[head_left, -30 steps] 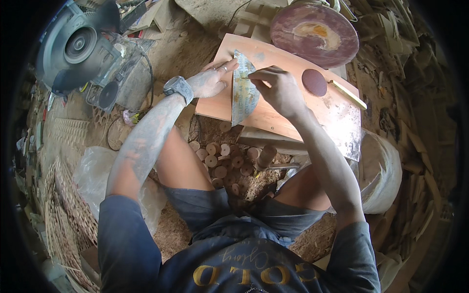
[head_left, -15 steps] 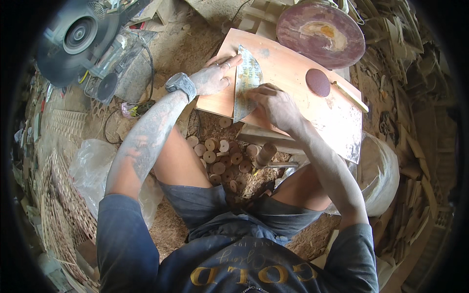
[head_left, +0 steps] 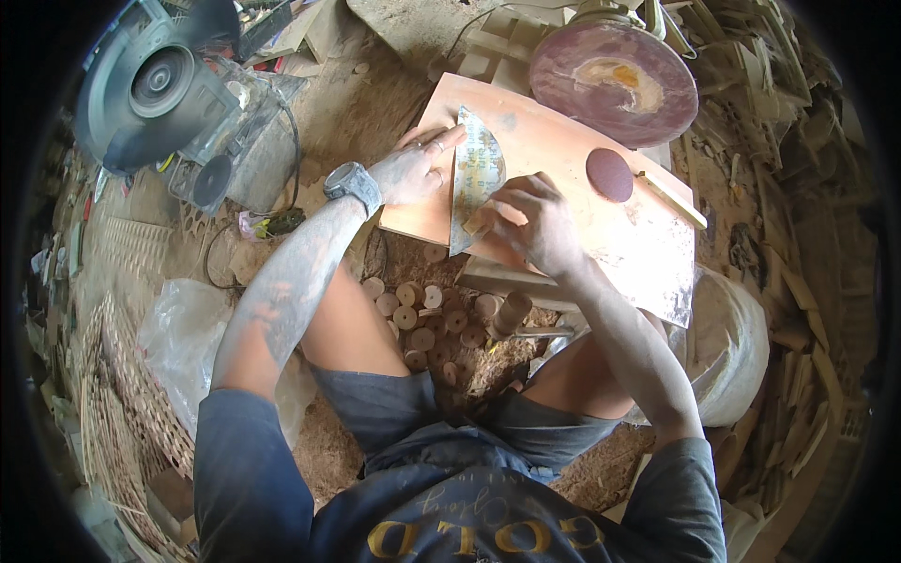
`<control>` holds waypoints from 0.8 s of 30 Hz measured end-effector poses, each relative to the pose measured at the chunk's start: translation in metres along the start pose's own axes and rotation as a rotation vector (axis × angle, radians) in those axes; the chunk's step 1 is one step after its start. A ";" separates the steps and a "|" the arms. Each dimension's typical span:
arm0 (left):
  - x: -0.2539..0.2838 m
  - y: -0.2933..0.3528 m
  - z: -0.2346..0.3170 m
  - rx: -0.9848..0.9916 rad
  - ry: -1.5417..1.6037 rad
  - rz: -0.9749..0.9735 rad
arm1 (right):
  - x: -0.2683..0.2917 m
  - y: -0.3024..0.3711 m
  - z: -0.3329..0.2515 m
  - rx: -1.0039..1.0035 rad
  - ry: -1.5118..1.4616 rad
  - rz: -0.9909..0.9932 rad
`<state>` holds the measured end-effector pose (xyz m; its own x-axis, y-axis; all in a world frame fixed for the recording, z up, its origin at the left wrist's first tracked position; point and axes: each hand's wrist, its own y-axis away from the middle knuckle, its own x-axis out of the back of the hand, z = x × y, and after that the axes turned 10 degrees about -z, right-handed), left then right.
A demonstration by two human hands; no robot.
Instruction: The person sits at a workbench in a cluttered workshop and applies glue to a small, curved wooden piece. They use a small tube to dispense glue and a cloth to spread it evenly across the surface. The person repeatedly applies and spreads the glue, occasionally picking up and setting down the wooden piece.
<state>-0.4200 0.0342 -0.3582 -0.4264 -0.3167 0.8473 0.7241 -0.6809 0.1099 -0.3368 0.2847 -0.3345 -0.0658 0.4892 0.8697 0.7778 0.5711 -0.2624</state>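
Fingers: left hand (head_left: 413,169) lies flat, its fingers (head_left: 441,141) spread on the upper left edge of the sandpaper sheet (head_left: 477,174); right hand (head_left: 540,220) is curled, fingers closed on a small wooden piece (head_left: 477,223) pressed against the sheet's lower part.
Sandpaper sheet: one, fan-shaped, grey and worn, lying on the board (head_left: 563,159) near its left end.
Board: one, pale orange, tilted across the lap, dusty at its right end.
Dark disc: one small round disc (head_left: 609,174) on the board, right of the right hand.
Large disc: one maroon sanding disc (head_left: 615,83) just beyond the board's far edge.
Wooden rounds: a heap (head_left: 422,319) of more than ten on the floor between the knees.
Wristwatch: one (head_left: 352,183) on the left wrist.
Saw: one grey power saw (head_left: 155,89) at far left.
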 end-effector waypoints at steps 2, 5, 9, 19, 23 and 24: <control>0.000 0.000 0.000 0.009 0.009 0.001 | -0.003 -0.001 -0.003 -0.059 0.027 -0.005; 0.001 0.000 0.002 0.007 0.014 0.002 | -0.006 -0.001 -0.011 -0.087 0.073 -0.149; 0.002 0.002 0.003 0.008 -0.004 0.004 | -0.008 -0.002 -0.019 -0.081 0.118 -0.126; -0.003 0.002 -0.002 -0.002 -0.076 0.045 | -0.007 -0.017 0.006 -0.006 0.177 -0.084; -0.001 0.002 0.003 0.017 -0.069 0.050 | 0.001 -0.035 0.020 -0.033 0.239 -0.088; 0.000 0.002 0.004 0.024 -0.062 0.043 | 0.002 -0.036 0.022 -0.062 0.230 -0.083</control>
<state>-0.4166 0.0354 -0.3563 -0.3611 -0.3032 0.8819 0.7541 -0.6512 0.0849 -0.3787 0.2791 -0.3321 0.0071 0.2758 0.9612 0.8130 0.5580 -0.1661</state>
